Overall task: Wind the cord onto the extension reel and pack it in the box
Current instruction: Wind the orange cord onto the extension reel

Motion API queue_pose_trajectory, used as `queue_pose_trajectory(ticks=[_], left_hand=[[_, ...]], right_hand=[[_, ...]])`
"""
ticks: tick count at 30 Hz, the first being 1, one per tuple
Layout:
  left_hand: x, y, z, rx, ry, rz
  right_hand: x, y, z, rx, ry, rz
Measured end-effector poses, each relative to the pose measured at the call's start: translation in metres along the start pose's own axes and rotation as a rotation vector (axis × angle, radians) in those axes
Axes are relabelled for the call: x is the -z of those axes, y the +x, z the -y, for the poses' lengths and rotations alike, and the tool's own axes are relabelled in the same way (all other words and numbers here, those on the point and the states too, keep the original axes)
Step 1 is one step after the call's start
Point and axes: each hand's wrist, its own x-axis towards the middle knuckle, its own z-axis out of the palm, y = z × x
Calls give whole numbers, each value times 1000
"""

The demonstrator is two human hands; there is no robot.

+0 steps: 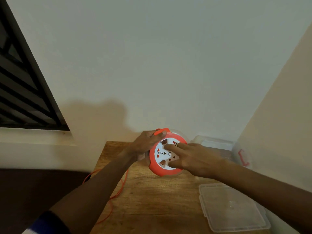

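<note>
Nearest me, the clear lid (233, 208) lies flat on the wooden table (152, 200), and the orange cord (116, 195) trails off the table's left edge. Further on, I see my left hand (145, 142) clamped on the handle of the extension reel (166, 156), which is tilted above the table. My right hand (194, 157) rests spread-fingered on the white socket face, with the clear box (219, 146) behind against the wall.
</note>
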Motion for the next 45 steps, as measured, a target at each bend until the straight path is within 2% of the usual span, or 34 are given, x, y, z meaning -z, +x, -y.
queue_pose_trajectory(ticks=[4, 9, 14, 17, 21, 26, 29, 33, 36, 39, 45], left_hand=[[-4, 0, -1, -13, 98, 33], [-7, -2, 0, 4, 69, 69], [-7, -4, 1, -27, 56, 27], [-5, -4, 0, -48, 26, -19], [-7, -4, -5, -114, -92, -81], [-17, -1, -7, -177, -234, -200], [-18, 0, -5, -158, -276, -230], [-11, -3, -3, -112, -277, -176], [-8, -4, -7, -99, -226, -149], [-7, -5, -10, -88, -195, -109], [-8, -6, -9, -51, -115, -59]], right_hand=[[5, 3, 0, 8, -35, 94], [6, 13, 15, -6, -61, 153], [9, 25, 22, -12, -212, 140], [8, 26, 13, -47, -206, 87], [3, 28, 10, -243, -135, -27], [4, 35, 18, -724, 248, -274], [1, 36, 28, -890, 514, -270], [-3, 24, 34, -757, 346, -233], [0, 13, 25, -481, 198, -254], [-1, 9, 16, -246, 96, -187], [6, 9, 4, -38, -10, -79]])
